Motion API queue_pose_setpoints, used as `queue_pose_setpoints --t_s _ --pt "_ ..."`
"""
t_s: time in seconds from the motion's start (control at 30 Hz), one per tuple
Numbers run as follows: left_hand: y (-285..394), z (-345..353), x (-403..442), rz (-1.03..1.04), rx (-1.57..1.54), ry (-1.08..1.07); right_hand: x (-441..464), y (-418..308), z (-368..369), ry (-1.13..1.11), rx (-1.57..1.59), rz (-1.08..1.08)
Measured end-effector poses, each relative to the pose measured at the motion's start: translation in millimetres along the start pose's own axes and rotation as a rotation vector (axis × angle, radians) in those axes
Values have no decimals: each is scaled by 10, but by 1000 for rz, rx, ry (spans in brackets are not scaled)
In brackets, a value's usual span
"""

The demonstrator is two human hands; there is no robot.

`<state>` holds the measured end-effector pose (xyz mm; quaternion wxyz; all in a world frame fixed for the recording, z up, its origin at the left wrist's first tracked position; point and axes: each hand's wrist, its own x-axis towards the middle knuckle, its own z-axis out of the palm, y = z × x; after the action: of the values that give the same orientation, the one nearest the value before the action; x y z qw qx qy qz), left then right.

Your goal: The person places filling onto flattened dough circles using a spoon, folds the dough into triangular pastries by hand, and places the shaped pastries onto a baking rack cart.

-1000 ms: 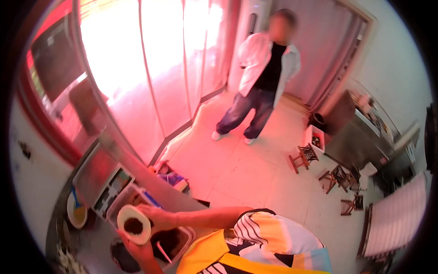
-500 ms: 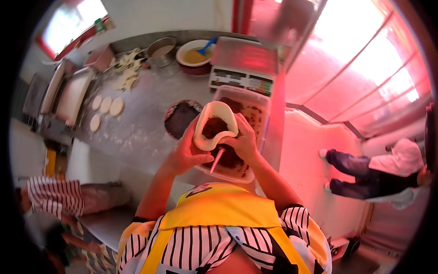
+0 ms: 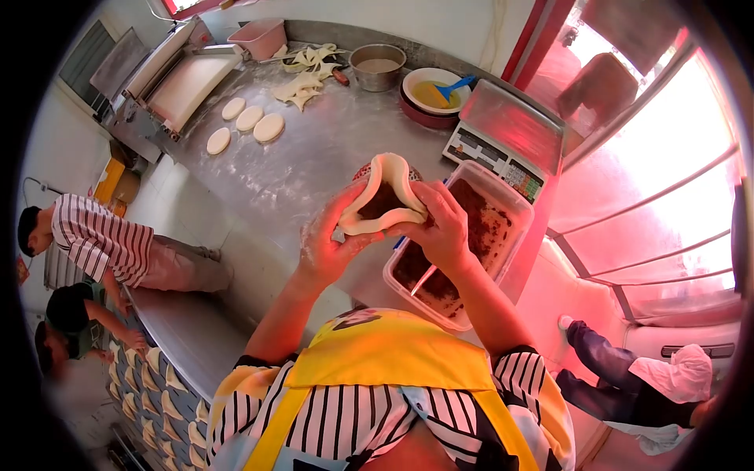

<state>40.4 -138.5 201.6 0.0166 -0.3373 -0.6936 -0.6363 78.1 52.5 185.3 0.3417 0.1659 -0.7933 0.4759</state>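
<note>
Cream-coloured dough [image 3: 400, 184], bent up into a three-cornered cup, sits between my two hands above the steel counter [image 3: 236, 173], just beside the plastic tub [image 3: 514, 247]. My left hand [image 3: 330, 235] is curled round its left side, thumb along the near edge; my right hand [image 3: 444, 224] grips the right side by that corner, so both are closed on the one piece. I judge it light, soft and stretchy, floppy enough that the walls would sag without support and thin enough to tear under a hard pinch. Whitish dust on my left hand suggests it won't slip or stick much. Best hold it by the outer walls and rim, with fingers clear of the dark filling [image 3: 381, 202], which looks crumbly and likely to spill if tipped. The underside is hidden from me, as are most of my fingertips. Behind the dough, only bits of the speckled rim [image 3: 363, 170] of something round show. My right wrist covers one end of a pale stick [image 3: 424, 279] in the tub, so I can't tell what tool it is.
</note>
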Motion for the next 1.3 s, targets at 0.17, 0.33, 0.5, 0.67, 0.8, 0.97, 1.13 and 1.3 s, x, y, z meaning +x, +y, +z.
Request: queue_pose_setpoints --t_s 0.17,0.33,0.5,0.67,0.8,0.97,1.13,1.3 --pt "-45 -34 62 172 122 11 78 -53 18 -16 56 -14" --pt "61 -32 136 -19 -393 -49 93 -29 1 -6 121 -17" --pt "94 -109 173 -47 -310 -48 148 -60 2 -34 108 -66" --pt "97 -116 220 101 -10 15 193 -123 -6 -58 84 -97" --pt "117 -111 256 98 71 45 187 -135 56 -33 46 -72" --pt "128 -118 274 110 103 37 207 -207 85 22 77 -49" --pt "147 -94 257 120 142 43 238 -178 97 12 74 -110" --pt "60 -109 279 196 203 38 243 -140 123 1 46 -131"
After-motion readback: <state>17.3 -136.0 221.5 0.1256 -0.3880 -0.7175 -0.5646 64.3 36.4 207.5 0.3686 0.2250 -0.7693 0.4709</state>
